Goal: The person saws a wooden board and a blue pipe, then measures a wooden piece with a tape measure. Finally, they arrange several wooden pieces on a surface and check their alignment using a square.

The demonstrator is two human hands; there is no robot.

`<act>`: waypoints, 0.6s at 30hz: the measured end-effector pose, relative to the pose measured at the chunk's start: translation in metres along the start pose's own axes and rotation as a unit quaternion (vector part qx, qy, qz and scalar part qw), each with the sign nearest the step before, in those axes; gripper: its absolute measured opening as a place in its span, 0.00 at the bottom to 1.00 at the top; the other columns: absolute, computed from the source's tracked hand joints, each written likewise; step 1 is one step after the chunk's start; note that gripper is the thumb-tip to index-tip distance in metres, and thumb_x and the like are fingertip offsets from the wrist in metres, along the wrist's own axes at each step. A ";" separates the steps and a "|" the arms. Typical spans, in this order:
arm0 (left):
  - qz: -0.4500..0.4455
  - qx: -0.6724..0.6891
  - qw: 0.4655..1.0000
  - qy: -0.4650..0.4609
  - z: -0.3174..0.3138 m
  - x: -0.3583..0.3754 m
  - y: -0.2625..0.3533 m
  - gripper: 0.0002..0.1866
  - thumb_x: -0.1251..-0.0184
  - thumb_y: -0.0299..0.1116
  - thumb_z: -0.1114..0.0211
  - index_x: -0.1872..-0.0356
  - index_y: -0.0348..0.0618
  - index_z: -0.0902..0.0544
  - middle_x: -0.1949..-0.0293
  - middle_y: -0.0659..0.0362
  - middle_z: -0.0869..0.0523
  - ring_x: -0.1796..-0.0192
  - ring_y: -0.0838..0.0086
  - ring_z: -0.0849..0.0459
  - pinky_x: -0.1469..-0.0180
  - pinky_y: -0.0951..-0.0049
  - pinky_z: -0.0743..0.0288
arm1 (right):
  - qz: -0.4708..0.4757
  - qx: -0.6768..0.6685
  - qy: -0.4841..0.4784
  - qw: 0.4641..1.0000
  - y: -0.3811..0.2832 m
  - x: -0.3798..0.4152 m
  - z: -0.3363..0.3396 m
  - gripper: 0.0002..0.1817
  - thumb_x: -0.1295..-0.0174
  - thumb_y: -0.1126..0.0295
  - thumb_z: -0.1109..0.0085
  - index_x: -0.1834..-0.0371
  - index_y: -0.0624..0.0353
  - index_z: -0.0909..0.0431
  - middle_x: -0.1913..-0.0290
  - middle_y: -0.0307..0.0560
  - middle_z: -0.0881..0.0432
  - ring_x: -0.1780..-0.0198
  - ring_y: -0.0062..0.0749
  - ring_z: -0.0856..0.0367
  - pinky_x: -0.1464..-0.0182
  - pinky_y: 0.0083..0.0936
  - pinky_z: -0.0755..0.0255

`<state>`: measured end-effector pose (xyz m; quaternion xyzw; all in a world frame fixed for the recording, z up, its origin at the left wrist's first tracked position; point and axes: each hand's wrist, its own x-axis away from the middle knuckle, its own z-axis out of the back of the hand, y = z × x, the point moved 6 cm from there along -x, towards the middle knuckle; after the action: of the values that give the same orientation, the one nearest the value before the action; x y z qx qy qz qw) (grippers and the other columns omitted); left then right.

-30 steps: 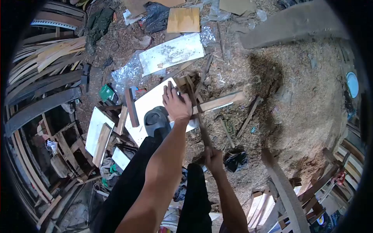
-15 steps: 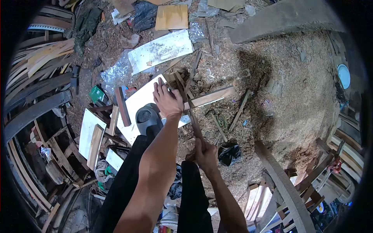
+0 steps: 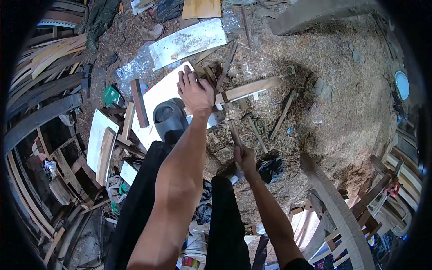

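Observation:
My left hand (image 3: 196,93) lies with fingers stretched out over the white board (image 3: 157,99), at the near end of a light wooden piece (image 3: 252,89) that sticks out to the right. The part under the palm is hidden. In my right hand (image 3: 245,159) is a narrow brown wooden strip (image 3: 234,132), its far end pointing up toward that wooden piece and apart from it. A grey clog (image 3: 170,118) on my foot rests on the white board just left of my left wrist.
Short wood pieces (image 3: 140,103) lie around the board. A stained white panel (image 3: 189,41) is beyond it. A black plastic bag (image 3: 272,170) sits by my right hand. Curved timbers (image 3: 335,211) stand at the right, and stacked strips (image 3: 49,108) line the left. Sawdust covers the ground.
My right hand has drawn the brown strip back toward me and right, away from the wooden piece. My left hand stays on the board; the view has shifted slightly.

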<state>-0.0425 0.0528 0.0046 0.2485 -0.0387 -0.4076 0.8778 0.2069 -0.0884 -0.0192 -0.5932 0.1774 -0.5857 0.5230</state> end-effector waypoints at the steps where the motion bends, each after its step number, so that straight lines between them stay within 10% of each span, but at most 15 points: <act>1: 0.000 0.003 1.000 0.004 0.000 0.001 -0.002 0.18 0.40 0.33 0.46 0.51 0.37 0.23 0.32 0.51 0.29 0.27 0.55 0.38 0.27 0.53 0.47 | 0.058 0.032 0.023 0.998 -0.043 0.001 0.010 0.22 0.29 0.60 0.45 0.81 0.61 0.27 0.84 0.33 0.31 0.81 0.15 0.36 0.77 0.23 0.40; 8: -0.057 0.104 0.988 0.095 0.024 0.009 -0.002 0.13 0.39 0.28 0.47 0.56 0.31 0.24 0.53 0.43 0.21 0.49 0.46 0.24 0.45 0.53 0.31 | -0.054 0.047 0.031 0.997 -0.126 -0.002 0.023 0.30 0.28 0.52 0.48 0.86 0.64 0.31 0.88 0.33 0.36 0.83 0.17 0.39 0.79 0.27 0.45; 15: -0.089 0.106 0.981 -0.135 0.031 0.021 0.006 0.09 0.33 0.32 0.47 0.65 0.36 0.23 0.62 0.47 0.18 0.54 0.50 0.23 0.49 0.53 0.28 | -0.010 0.040 0.046 0.998 -0.079 -0.017 0.035 0.28 0.29 0.53 0.46 0.85 0.62 0.26 0.87 0.32 0.32 0.81 0.17 0.35 0.77 0.24 0.42; 18: 0.006 -0.010 0.961 -0.276 0.020 0.010 0.004 0.24 0.25 0.43 0.55 0.67 0.36 0.15 0.66 0.39 0.15 0.58 0.44 0.17 0.51 0.52 0.23 | 0.029 0.040 0.039 0.998 -0.081 -0.019 0.038 0.28 0.29 0.54 0.46 0.85 0.63 0.26 0.87 0.33 0.31 0.81 0.17 0.35 0.77 0.23 0.41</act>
<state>-0.0385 0.0392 0.0229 0.1170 -0.2765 -0.4554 0.8381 0.2034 -0.0256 0.0471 -0.5431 0.1915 -0.5997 0.5556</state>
